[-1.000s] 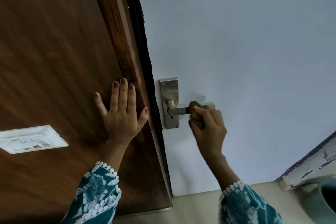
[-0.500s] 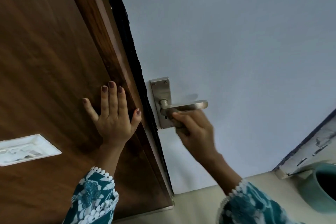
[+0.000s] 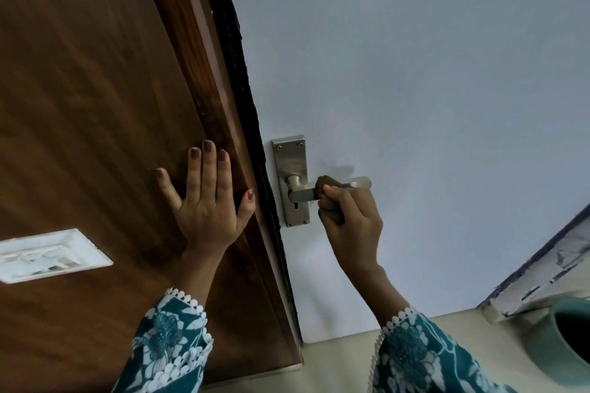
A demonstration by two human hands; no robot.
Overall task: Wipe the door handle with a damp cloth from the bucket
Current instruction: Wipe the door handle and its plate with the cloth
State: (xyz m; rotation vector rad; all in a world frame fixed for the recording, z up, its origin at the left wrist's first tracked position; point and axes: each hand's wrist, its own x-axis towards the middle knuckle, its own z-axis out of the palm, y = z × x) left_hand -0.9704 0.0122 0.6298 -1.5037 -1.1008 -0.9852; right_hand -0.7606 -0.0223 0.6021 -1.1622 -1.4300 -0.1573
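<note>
A silver lever door handle (image 3: 360, 183) on a metal backplate (image 3: 291, 163) is fixed to the pale blue-white door (image 3: 415, 73). My right hand (image 3: 352, 226) is closed around a small dark brown cloth (image 3: 326, 183) that wraps the middle of the lever. My left hand (image 3: 207, 201) lies flat with fingers spread on the brown wooden frame (image 3: 95, 89), beside the door's edge. At the lower right stands the teal bucket (image 3: 571, 338), only partly in view.
A white switch plate (image 3: 48, 254) sits on the wooden panel at the left. A beige floor (image 3: 344, 360) runs along the bottom. A chipped, dark-edged white ledge (image 3: 542, 274) juts in above the bucket on the right.
My right hand with the cloth has slid back out along the lever from near the backplate to its middle. My left hand has stayed flat on the wood.
</note>
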